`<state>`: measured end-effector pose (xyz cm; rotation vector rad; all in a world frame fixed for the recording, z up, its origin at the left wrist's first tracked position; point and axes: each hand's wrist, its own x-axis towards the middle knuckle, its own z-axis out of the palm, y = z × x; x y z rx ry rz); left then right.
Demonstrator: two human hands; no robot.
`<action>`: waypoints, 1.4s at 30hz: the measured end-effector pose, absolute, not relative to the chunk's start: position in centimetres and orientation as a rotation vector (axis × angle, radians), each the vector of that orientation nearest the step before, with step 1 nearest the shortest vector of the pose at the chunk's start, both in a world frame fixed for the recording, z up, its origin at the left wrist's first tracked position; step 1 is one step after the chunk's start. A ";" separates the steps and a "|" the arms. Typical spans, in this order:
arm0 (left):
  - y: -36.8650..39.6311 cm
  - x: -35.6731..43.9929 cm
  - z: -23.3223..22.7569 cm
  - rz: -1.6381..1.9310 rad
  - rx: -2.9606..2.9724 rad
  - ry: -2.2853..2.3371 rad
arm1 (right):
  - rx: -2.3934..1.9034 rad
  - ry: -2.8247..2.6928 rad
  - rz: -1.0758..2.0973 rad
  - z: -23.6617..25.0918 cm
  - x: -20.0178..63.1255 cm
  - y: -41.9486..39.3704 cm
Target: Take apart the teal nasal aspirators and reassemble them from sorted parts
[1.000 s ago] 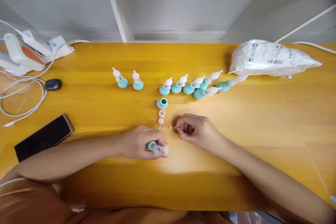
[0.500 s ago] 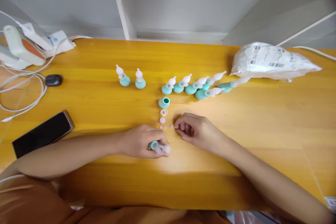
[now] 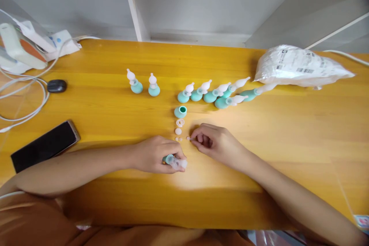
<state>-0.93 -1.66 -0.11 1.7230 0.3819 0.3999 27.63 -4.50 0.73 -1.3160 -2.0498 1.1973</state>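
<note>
My left hand (image 3: 161, 155) is closed around a bulb aspirator (image 3: 173, 160), whose green neck and clear nozzle stick out towards the right. Thumb and forefinger of my right hand (image 3: 211, 140) pinch at the tabletop on a small pale disc (image 3: 191, 139), mostly covered by the fingertips. Just left of it lies another small disc (image 3: 188, 138). Two more small pieces (image 3: 178, 139) sit near my left knuckles. Above them, in a column, are a larger white disc (image 3: 178, 131), a clear ring (image 3: 180, 123) and an uncapped green bulb (image 3: 180, 112) with its mouth showing.
Several assembled bulb aspirators (image 3: 213, 95) stand in a row behind, with two others (image 3: 153, 89) further left. At the back right rests a white plastic bag (image 3: 296, 67). A phone (image 3: 44, 146), a mouse (image 3: 57, 86) and cables (image 3: 43, 100) lie at the left.
My right fingertips have shifted slightly left, closer to the neighbouring small disc. My left hand keeps its hold on the bulb aspirator.
</note>
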 end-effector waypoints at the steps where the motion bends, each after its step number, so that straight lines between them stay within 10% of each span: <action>1: -1.6 -0.9 -0.1 0.386 1.718 0.389 | -1.312 -2.050 1.199 0.7 27.6 -4.5; 42: -1.5 -0.9 -0.3 0.359 1.670 0.505 | -0.828 -2.008 1.230 2.5 25.9 -7.2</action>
